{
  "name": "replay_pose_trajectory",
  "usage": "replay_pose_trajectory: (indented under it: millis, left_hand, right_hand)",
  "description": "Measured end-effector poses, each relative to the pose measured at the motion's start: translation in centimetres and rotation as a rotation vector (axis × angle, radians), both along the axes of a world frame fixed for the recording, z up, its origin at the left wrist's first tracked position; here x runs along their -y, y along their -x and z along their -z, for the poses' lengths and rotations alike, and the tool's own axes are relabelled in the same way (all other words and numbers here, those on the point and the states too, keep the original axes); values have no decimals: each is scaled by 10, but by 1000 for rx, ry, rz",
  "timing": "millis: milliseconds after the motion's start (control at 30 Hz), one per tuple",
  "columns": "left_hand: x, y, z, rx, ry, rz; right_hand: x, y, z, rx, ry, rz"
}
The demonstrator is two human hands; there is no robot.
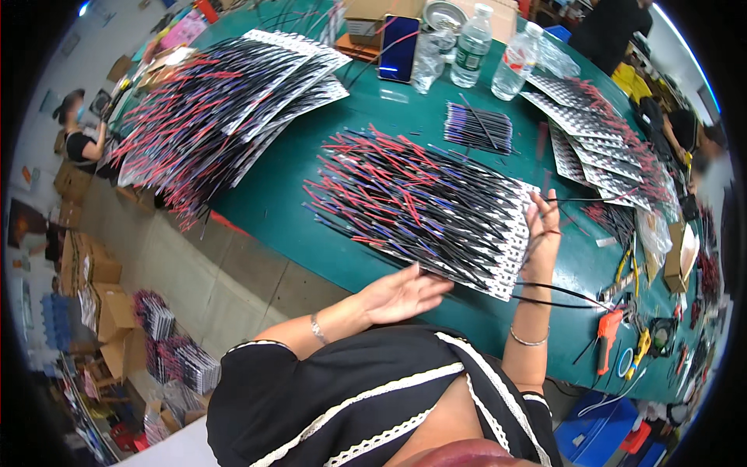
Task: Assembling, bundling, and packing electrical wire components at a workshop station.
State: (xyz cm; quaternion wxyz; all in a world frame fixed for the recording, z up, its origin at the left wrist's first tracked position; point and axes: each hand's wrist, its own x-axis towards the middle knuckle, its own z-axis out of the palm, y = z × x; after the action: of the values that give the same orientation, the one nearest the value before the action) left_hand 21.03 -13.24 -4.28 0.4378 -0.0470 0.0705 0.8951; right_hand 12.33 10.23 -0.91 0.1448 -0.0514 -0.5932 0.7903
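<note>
A white panel of small circuit boards (515,241), covered with rows of black, red and blue wires (405,194), lies tilted in front of me over the green table. My right hand (543,233) grips the panel's bare right edge with its fingers bent. Beside that hand, thin black cables run off to the right. My left hand (406,296) is at the panel's near edge, palm turned up and fingers stretched out. Its thumb tip is close to the edge; whether it touches the panel I cannot tell.
Wired panels are stacked at left (226,109) and right (595,140). A small wire bundle (478,128), two bottles (471,47) and a phone (398,48) stand or lie behind. An orange-handled tool (608,338) and yellow-handled cutters (640,350) lie right. A co-worker (82,136) is far left.
</note>
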Motion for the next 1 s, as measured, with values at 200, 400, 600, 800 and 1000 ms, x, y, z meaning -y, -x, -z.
replay_pose_trajectory:
  millis: [200, 400, 600, 800, 1000]
  left_hand:
    - [0, 14, 12, -25, -20, -166]
    - [-4, 11, -10, -199, 444, -212]
    - [-18, 7, -34, -354, 494, -120]
    - [-13, 41, -90, -705, 452, -285]
    - [41, 96, -134, -715, 260, -708]
  right_hand:
    - [-7, -6, -6, 51, 107, 63]
    - [-12, -27, -1, -15, -36, 68]
    - [-7, -37, -40, -137, -186, 283]
    - [20, -18, -98, -414, -1110, 70]
    - [51, 52, -180, -650, -787, -43]
